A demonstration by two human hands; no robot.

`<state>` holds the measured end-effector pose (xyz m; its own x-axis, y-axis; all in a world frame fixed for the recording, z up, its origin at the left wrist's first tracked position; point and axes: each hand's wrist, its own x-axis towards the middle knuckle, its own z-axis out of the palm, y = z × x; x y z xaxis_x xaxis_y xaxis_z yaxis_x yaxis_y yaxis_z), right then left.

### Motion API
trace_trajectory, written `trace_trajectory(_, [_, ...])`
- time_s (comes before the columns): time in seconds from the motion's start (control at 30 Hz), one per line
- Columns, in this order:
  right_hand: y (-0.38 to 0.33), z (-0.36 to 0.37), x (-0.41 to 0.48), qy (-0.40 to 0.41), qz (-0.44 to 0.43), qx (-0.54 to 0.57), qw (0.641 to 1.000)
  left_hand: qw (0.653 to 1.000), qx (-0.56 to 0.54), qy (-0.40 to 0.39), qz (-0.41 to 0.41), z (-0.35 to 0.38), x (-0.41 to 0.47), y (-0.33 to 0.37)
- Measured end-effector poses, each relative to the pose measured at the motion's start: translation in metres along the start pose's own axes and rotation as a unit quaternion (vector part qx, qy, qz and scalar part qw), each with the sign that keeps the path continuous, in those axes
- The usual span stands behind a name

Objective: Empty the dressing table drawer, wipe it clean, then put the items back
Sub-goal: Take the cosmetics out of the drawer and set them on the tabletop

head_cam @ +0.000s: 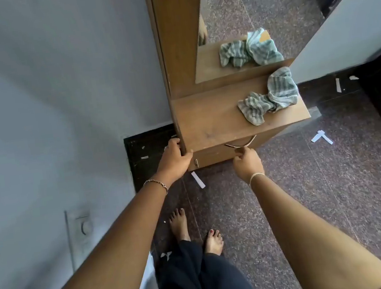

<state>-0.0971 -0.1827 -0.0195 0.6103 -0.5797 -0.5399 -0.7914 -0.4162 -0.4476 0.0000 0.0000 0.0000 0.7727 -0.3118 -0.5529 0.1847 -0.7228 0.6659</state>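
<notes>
Two hands: left hand point(174, 157) grips the dressing table point(210, 118), right hand point(247, 162) pinches the closed drawer's point(212, 157) handle point(231, 145), contents hidden.

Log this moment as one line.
left hand grips table corner | right hand pinches handle | drawer looks shut | cloth on top

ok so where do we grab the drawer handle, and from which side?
Middle of the drawer handle, from the front and below. It is a bowed metal loop standing off the drawer face under the tabletop, so fingers hook behind its centre. The right hand pinches there.
</notes>
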Motion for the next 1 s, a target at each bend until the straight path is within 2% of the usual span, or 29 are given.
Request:
trace_trajectory(0.13, [0.005, 0.013, 0.020, 0.034, -0.060, -0.078, 0.995, 0.999, -0.031, 0.021, -0.019, 0.011, 0.013, 0.002])
trace_trajectory(0.3, [0.014, 0.023, 0.043, -0.033, -0.098, -0.139, 0.985, 0.981, -0.186, 0.047, -0.044, 0.023, 0.014, -0.008])
trace_trajectory(0.43, [0.020, 0.023, 0.055, -0.047, -0.112, -0.178, 0.977, 0.960, -0.262, 0.065, -0.068, 0.034, 0.011, -0.017])
trace_trajectory(0.77, [0.063, 0.023, 0.023, -0.079, -0.111, -0.147, 0.980, 0.958, -0.263, 0.068, -0.092, 0.062, -0.019, -0.036])
trace_trajectory(1.0, [0.105, 0.029, -0.019, -0.076, -0.095, -0.122, 0.985, 0.967, -0.207, 0.055, -0.135, 0.091, -0.048, -0.045])
